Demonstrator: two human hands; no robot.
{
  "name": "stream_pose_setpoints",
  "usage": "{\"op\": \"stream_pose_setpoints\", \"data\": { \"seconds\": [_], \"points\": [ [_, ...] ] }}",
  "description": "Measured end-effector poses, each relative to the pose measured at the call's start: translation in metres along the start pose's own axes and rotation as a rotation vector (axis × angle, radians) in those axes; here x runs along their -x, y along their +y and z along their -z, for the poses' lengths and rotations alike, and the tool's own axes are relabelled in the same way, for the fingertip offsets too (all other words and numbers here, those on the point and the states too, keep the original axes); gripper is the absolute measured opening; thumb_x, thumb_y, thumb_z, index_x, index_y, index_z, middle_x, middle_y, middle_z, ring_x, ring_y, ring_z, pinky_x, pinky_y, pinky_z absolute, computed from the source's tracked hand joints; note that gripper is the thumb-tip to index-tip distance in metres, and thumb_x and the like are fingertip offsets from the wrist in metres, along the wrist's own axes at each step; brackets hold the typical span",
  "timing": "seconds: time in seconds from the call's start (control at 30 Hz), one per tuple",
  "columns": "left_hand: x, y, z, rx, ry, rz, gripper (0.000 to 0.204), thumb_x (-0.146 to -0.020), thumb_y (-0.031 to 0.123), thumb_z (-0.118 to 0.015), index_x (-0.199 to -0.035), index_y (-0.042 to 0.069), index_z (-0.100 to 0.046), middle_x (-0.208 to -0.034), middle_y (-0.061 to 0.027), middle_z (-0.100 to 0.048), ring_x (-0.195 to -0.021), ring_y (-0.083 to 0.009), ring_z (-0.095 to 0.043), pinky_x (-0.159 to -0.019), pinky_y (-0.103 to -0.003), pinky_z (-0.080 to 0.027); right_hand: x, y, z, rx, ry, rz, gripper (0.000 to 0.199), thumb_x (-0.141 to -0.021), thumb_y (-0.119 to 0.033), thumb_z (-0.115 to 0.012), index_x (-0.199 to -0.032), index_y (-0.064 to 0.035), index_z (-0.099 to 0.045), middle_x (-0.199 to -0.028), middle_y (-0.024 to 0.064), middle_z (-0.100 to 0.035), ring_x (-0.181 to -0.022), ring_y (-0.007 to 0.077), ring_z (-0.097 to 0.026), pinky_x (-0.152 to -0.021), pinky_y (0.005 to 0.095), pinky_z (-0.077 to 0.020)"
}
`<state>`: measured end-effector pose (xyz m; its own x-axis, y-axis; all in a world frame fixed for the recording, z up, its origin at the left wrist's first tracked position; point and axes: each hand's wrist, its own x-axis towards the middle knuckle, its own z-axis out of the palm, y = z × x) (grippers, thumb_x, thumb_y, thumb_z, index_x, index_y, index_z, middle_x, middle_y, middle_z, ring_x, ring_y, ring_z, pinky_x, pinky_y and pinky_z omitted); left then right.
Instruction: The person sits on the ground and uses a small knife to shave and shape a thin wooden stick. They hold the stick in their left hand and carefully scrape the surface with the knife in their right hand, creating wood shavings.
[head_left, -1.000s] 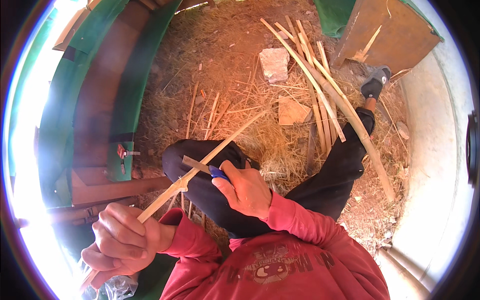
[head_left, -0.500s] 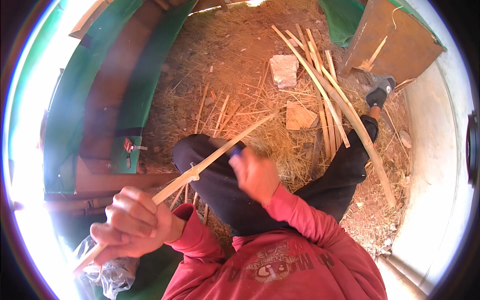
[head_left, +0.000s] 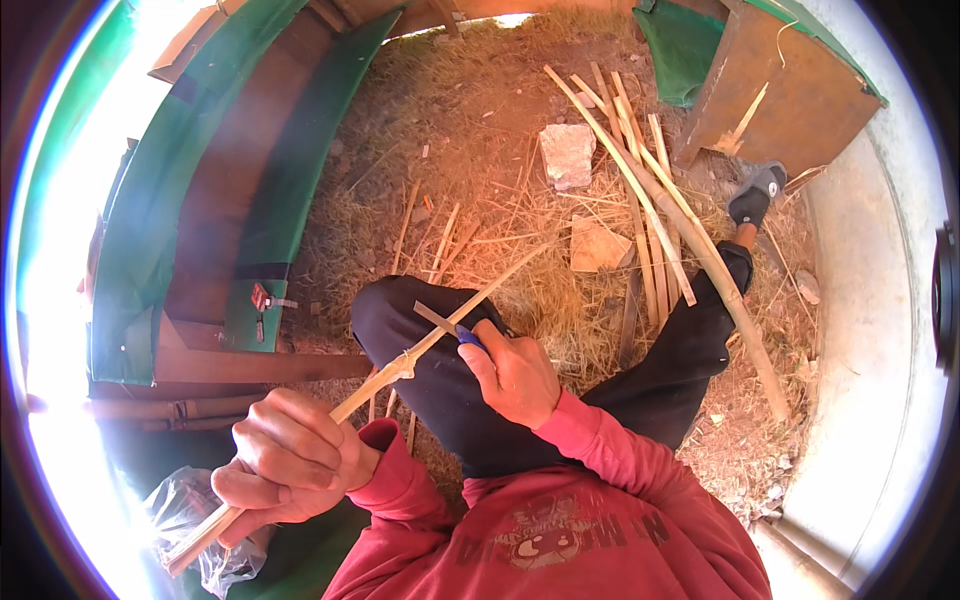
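- One ground (head_left: 470,100), reddish and strewn with straw, beneath everything.
- One brown board (head_left: 780,95), tilted at the far right.
- One thick pole (head_left: 738,305), lying among at least five thinner sticks (head_left: 683,285) right of centre, beside the outstretched right leg.
- One strip (head_left: 370,393) of pale wood, slanting from lower left up across the bent left leg, with one knot midway.
- One clear bag (head_left: 180,500), lower left, partly behind the strip.
- One dark shoe (head_left: 758,193), near the board.
- One pale stone (head_left: 567,157), left of the sticks.
- Two hands: the left hand (head_left: 290,455) curls tightly round the strip's lower part; the right hand (head_left: 518,378) grips the knife's blue handle.
- One tan slab (head_left: 597,245), below the stone.
- One knife (head_left: 433,317), its blade crossing the strip beyond the knot.
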<state>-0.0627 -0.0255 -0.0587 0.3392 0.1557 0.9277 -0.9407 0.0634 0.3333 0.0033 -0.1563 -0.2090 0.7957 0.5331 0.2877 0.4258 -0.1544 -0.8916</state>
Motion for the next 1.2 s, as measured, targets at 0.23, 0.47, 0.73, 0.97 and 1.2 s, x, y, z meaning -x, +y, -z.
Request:
{"op": "stream_pose_setpoints", "data": {
  "seconds": [0.23, 0.47, 0.73, 0.97, 1.2],
  "points": [
    [-0.001, 0.000, 0.008, -0.049, 0.004, 0.007, 0.051, -0.096, 0.054, -0.035, -0.068, 0.012, -0.037, -0.040, -0.0025, -0.042, -0.026, -0.0056, -0.031, -0.028, -0.018, -0.026, 0.009, 0.065, -0.011, 0.294, 0.201, -0.213, 0.030, -0.096, -0.033, -0.048, -0.089, -0.0043, -0.054, -0.057, 0.0198, -0.055, -0.053, 0.0415, -0.056, -0.047, 0.0486, -0.0431],
    [-0.004, -0.004, 0.013, -0.012, -0.038, -0.004, 0.051, -0.096, 0.055, -0.035, -0.068, 0.012, -0.036, -0.041, -0.0032, -0.044, -0.025, -0.0065, -0.032, -0.028, -0.018, -0.028, 0.006, 0.015, 0.010, 0.043, 0.090, -0.142, 0.027, -0.096, -0.029, -0.049, -0.089, -0.0035, -0.052, -0.060, 0.0224, -0.056, -0.057, 0.0433, -0.057, -0.049, 0.0487, -0.0422],
    [-0.002, -0.004, -0.003, 0.007, -0.033, 0.028, 0.054, -0.095, 0.059, -0.034, -0.066, 0.013, -0.038, -0.040, -0.0001, -0.042, -0.027, -0.0041, -0.026, -0.031, -0.018, -0.018, -0.002, 0.033, -0.013, 0.235, 0.251, 0.102, 0.029, -0.096, -0.032, -0.048, -0.081, -0.0069, -0.050, -0.054, 0.0164, -0.055, -0.053, 0.0358, -0.059, -0.045, 0.0443, -0.0444],
    [0.001, 0.002, 0.010, -0.033, 0.004, 0.002, 0.051, -0.096, 0.054, -0.035, -0.070, 0.010, -0.039, -0.041, -0.0040, -0.045, -0.026, -0.0072, -0.034, -0.028, -0.018, -0.029, 0.009, 0.101, 0.014, 0.325, 0.341, -0.293, 0.039, -0.098, -0.036, -0.040, -0.088, -0.0037, -0.059, -0.064, 0.0224, -0.059, -0.056, 0.0410, -0.058, -0.051, 0.0498, -0.0454],
    [-0.003, -0.006, -0.007, 0.086, -0.106, 0.037, 0.052, -0.095, 0.057, -0.037, -0.065, 0.014, -0.035, -0.038, 0.0000, -0.041, -0.026, -0.0047, -0.025, -0.030, -0.017, -0.022, 0.004, 0.004, 0.010, 0.023, -0.002, -0.096, 0.032, -0.097, -0.031, -0.045, -0.082, -0.0033, -0.051, -0.062, 0.0228, -0.055, -0.058, 0.0441, -0.055, -0.050, 0.0491, -0.0412]
  ]
}}
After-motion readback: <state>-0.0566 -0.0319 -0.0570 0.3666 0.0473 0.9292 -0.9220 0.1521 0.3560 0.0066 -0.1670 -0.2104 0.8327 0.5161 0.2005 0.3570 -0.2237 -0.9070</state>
